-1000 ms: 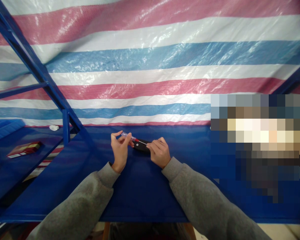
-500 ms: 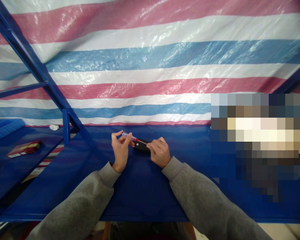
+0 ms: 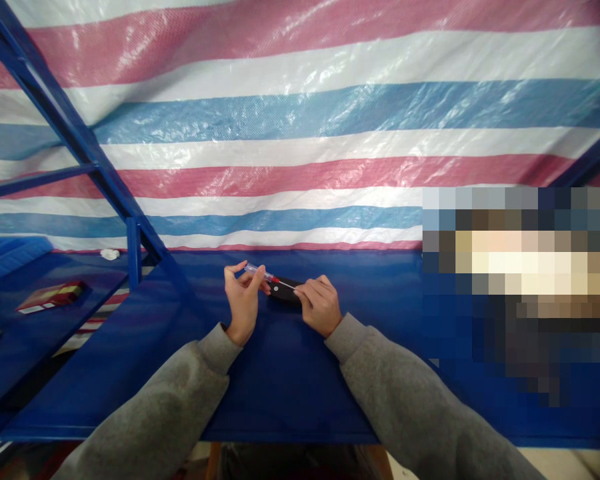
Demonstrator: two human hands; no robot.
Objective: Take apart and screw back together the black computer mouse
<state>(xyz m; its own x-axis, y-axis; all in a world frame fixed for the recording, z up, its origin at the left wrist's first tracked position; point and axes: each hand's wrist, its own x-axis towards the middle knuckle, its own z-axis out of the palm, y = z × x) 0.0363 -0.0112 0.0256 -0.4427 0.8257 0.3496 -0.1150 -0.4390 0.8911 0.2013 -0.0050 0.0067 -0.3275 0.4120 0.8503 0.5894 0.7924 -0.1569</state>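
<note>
My left hand (image 3: 241, 299) pinches a small screwdriver (image 3: 263, 273) with a clear handle and a red collar. Its thin shaft slants down to the right onto a small black device (image 3: 283, 291). That device lies on the blue table (image 3: 280, 373), and my right hand (image 3: 321, 305) is closed around its right end, holding it down. Both forearms wear grey sleeves and come in from the bottom of the view.
A striped red, white and blue tarp (image 3: 300, 127) hangs behind the table. A blue metal frame (image 3: 80, 143) slants at the left. On the left shelf lie a red and yellow box (image 3: 50, 297), a blue bin (image 3: 10, 255) and a white scrap (image 3: 109, 254). A blurred patch covers the right.
</note>
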